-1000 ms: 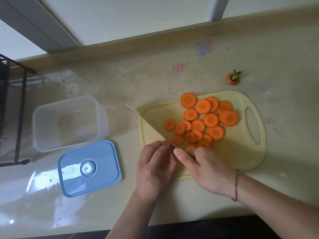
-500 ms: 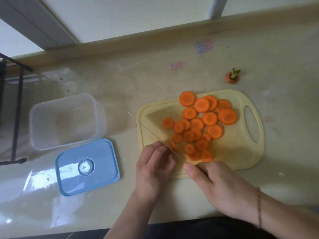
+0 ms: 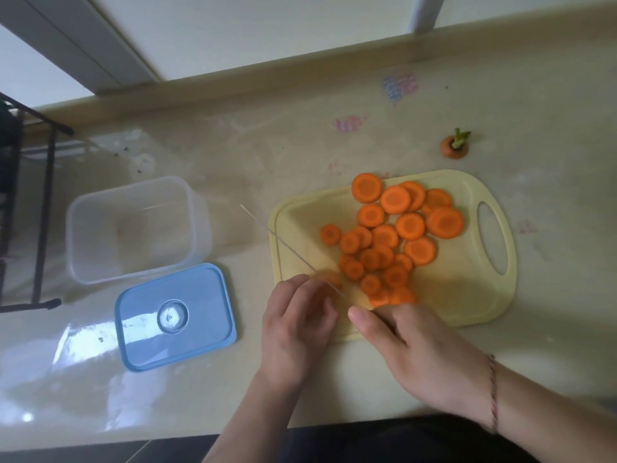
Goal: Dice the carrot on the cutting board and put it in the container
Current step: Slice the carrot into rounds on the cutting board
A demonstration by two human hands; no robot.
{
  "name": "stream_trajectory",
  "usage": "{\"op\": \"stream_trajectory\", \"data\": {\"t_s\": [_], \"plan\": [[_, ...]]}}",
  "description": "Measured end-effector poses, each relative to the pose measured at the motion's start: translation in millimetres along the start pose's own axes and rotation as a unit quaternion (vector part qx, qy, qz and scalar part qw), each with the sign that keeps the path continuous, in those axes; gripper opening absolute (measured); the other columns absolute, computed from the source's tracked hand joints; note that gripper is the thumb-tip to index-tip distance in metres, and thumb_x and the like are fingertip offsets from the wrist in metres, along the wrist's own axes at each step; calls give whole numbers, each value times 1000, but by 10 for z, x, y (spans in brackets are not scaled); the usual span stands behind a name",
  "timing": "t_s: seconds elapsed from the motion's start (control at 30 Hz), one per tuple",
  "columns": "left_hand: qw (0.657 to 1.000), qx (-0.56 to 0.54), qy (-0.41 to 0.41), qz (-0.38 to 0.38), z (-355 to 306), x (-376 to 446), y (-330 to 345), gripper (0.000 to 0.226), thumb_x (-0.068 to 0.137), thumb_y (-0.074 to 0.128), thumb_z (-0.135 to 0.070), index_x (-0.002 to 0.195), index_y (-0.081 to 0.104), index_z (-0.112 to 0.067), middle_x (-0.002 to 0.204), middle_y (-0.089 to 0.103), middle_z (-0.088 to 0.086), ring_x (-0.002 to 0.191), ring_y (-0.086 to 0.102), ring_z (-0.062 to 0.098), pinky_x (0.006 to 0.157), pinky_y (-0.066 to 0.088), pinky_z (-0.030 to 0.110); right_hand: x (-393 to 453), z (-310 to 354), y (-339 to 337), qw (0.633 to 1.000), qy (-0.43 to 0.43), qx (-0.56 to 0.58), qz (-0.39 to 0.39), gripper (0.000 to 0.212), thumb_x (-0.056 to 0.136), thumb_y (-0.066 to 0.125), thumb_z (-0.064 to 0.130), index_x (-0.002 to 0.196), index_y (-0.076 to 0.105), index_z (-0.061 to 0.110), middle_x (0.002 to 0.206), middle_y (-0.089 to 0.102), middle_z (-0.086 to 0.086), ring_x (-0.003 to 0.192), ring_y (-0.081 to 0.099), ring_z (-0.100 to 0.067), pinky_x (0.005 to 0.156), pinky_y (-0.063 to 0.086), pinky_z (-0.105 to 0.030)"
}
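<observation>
Several round carrot slices point(image 3: 394, 235) lie piled on the pale yellow cutting board point(image 3: 467, 295). My right hand point(image 3: 414, 352) grips a knife point(image 3: 290, 248), its thin blade running up-left past the board's left edge. My left hand point(image 3: 297, 329) sits at the board's near-left corner, fingers curled over a small carrot piece point(image 3: 330, 279) right beside the blade; the piece is blurred. The clear plastic container point(image 3: 133, 228) stands empty to the left of the board.
The container's blue lid point(image 3: 173, 315) lies flat in front of it. A cut-off carrot top point(image 3: 454, 147) with a green stub sits behind the board. A black wire rack point(image 3: 30, 212) stands at the far left. The counter's front edge runs just below my wrists.
The knife and my right hand have drawn back toward me and the blade has tilted from showing its flat side to edge-on. My left hand has stayed at the board's corner.
</observation>
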State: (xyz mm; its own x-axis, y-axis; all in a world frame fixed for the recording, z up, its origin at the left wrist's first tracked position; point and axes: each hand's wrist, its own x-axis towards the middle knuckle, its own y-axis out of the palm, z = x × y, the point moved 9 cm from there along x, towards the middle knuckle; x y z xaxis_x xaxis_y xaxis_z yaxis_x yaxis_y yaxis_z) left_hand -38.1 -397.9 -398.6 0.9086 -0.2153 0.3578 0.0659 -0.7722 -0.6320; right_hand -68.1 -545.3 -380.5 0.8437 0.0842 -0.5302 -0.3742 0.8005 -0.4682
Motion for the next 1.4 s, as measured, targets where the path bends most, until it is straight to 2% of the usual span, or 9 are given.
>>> {"op": "stream_trajectory", "data": {"t_s": [0.33,0.47,0.63,0.8,1.07,1.17,1.23,1.3,1.4], "plan": [[1000,-14,3,-1,4,-14,8,39,78,81,-1,108,65,-18,107,62,-5,87,63,15,79,52,24,22,-91,91,1000,15,-17,2,72,76,22,78,58,46,12,48,47,-1,50,45,-14,54,34,-29],[1000,-10,22,6,-44,-17,-6,35,79,82,-6,106,63,-16,106,61,-3,86,62,17,79,51,24,297,-30,157,1000,-4,-1,-7,86,80,17,84,65,60,11,57,61,0,59,58,-12,64,48,-35],[1000,10,10,2,14,-79,-21,33,78,80,-1,107,67,-11,103,62,3,84,64,22,76,54,32,174,38,36,1000,3,12,-2,64,79,27,72,52,43,16,44,42,5,47,42,-10,53,35,-28],[1000,5,1,-5,9,-77,-35,39,73,82,1,105,66,-14,105,62,-3,85,62,17,79,52,25,-65,44,32,1000,6,-4,10,64,81,31,71,54,39,13,44,36,3,46,35,-11,49,29,-23],[1000,-11,-6,-4,46,-82,-43,36,73,82,2,104,70,-11,107,66,-2,89,63,13,86,48,17,-49,-35,128,1000,15,-24,8,71,77,23,78,55,42,13,46,42,0,48,43,-13,50,32,-25],[1000,-8,-7,9,69,-102,-41,28,74,86,-2,99,73,-2,104,69,5,89,65,17,83,51,21,116,14,189,1000,-1,-21,1,76,77,19,79,59,53,14,51,54,0,52,52,-10,50,36,-22],[1000,-9,4,18,26,-108,-28,21,79,83,-6,96,73,-2,104,66,3,87,64,20,79,52,27,245,26,209,1000,-11,-12,-4,84,81,21,81,68,63,10,59,62,-3,60,59,-13,60,46,-30],[1000,-2,-6,3,23,-102,-52,18,80,81,-6,96,73,-3,104,63,0,84,65,22,75,53,30,308,54,205,1000,-14,-6,2,78,80,23,77,65,61,11,54,57,0,56,56,-13,61,46,-35],[1000,7,-10,-13,4,-95,-86,33,78,80,-5,106,66,-14,104,60,0,83,64,21,76,53,28,243,103,141,1000,-16,13,6,60,79,27,71,53,56,26,43,47,8,47,45,-8,53,36,-23]]}}
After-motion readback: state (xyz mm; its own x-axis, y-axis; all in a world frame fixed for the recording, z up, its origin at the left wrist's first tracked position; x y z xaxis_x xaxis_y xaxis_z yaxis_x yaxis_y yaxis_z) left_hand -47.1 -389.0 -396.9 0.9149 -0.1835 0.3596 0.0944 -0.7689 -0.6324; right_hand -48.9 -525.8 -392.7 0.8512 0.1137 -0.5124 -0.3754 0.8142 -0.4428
